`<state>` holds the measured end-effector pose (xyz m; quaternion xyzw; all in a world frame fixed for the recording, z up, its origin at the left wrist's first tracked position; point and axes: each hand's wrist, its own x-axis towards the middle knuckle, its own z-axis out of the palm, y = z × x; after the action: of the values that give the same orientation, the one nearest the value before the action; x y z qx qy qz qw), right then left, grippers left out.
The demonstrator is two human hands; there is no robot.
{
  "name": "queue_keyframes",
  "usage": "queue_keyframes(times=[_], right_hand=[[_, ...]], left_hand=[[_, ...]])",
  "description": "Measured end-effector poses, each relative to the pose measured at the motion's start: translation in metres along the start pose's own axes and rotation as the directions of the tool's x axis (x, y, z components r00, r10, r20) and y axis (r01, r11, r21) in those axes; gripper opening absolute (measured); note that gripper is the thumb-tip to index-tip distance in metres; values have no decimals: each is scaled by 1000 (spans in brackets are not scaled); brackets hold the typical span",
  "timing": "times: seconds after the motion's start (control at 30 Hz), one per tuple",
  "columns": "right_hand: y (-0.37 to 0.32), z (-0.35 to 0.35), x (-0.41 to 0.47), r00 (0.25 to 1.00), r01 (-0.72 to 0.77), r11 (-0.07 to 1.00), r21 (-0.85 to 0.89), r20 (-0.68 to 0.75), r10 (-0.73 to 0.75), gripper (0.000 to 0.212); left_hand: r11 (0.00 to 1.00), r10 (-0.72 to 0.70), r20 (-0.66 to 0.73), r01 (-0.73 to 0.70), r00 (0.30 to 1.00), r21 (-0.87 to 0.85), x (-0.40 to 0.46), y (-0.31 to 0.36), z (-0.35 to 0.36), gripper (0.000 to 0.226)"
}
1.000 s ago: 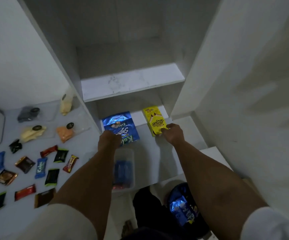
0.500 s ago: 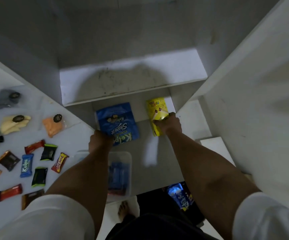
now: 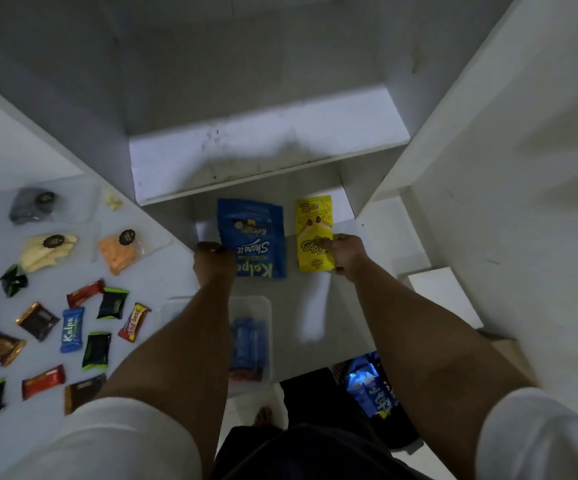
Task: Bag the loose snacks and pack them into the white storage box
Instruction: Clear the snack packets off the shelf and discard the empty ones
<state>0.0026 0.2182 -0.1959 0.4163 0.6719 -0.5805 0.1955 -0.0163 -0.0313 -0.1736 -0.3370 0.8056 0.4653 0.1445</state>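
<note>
Clear tub holds seemingly blue packets; left hand grips blue pouch, right hand yellow pouch.

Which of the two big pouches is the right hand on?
The yellow pouch: the right hand rests on its lower right edge, while the left hand is at the blue pouch.

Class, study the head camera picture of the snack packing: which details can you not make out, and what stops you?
- Head view: contents of the clear plastic tub, partly hidden by the left forearm and blurred.
- Head view: left hand grip on the blue foil pouch; fingertips hidden beneath it.
- Head view: small print on the yellow snack packet, too small.
- Head view: dark wrappers at the left edge, cut off.
</note>
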Motion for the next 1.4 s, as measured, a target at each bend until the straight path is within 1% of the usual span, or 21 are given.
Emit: queue_keyframes(times=[0.03, 0.07, 0.1, 0.17, 0.23, 0.37, 0.47, 0.53, 0.7, 0.8, 0.93, 1.0, 1.1, 1.2, 1.27, 1.33, 1.37, 1.4], right_hand=[[4, -2, -9, 1000, 6, 999, 36, 4, -6, 14], [9, -3, -19, 1000, 16, 998, 65, -1, -16, 14], [16, -6, -30, 1000, 26, 997, 77, -17, -25, 15], [34, -12, -47, 998, 47, 991, 128, -50, -41, 26], [52, -21, -73, 995, 76, 979, 190, -84, -61, 35], [92, -45, -151, 979, 131, 942, 310, -192, -72, 31], [143, -60, -209, 963, 156, 912, 378, -262, -56, 27], [180, -71, -246, 953, 145, 901, 408, -304, -15, 25], [276, -103, -307, 906, 98, 885, 455, -409, 110, 27], [326, -117, -335, 890, 43, 858, 511, -410, 200, 27], [376, -130, -357, 884, -51, 816, 575, -354, 304, 21], [395, -137, -359, 876, -65, 786, 615, -342, 340, 23], [420, -148, -349, 859, -108, 792, 601, -345, 378, 18], [439, -161, -328, 852, -145, 825, 546, -356, 385, 14], [447, -174, -306, 868, -185, 814, 550, -297, 398, 20], [449, -186, -282, 870, -227, 805, 549, -257, 420, 32], [450, -192, -272, 871, -242, 837, 491, -271, 411, 35], [449, -198, -265, 876, -259, 885, 387, -292, 384, 35]], left_hand=[[996, -4, 17, 6, 1000, -87, -6, 1, -2, 30], [988, -5, 46, 12, 999, -152, -13, 2, -5, 34], [986, 11, 86, 4, 996, -169, -19, 2, -6, 31], [990, 70, 175, -46, 982, -134, -31, 0, -7, 19], [985, 138, 245, -107, 960, -136, -48, -3, -7, 16], [958, 286, 386, -257, 877, -125, -105, -11, -11, 19], [948, 317, 460, -284, 830, -141, -161, -31, -15, 18], [946, 322, 517, -286, 793, -150, -194, -53, -15, 19], [940, 305, 644, -331, 702, -84, -262, -113, 0, 19], [922, 268, 692, -387, 670, 17, -292, -146, 14, 19], [929, 127, 763, -346, 634, 133, -300, -192, 54, 22], [922, 87, 785, -347, 613, 169, -314, -206, 66, 19], [916, 34, 779, -331, 627, 227, -340, -221, 82, 16], [886, 26, 772, -372, 635, 276, -338, -248, 117, 14], [861, -5, 757, -382, 653, 336, -343, -254, 139, 14], [870, -22, 725, -344, 689, 353, -349, -252, 161, 15], [881, -45, 715, -309, 698, 358, -354, -248, 171, 12], [887, -65, 708, -285, 703, 364, -354, -247, 182, 7]])
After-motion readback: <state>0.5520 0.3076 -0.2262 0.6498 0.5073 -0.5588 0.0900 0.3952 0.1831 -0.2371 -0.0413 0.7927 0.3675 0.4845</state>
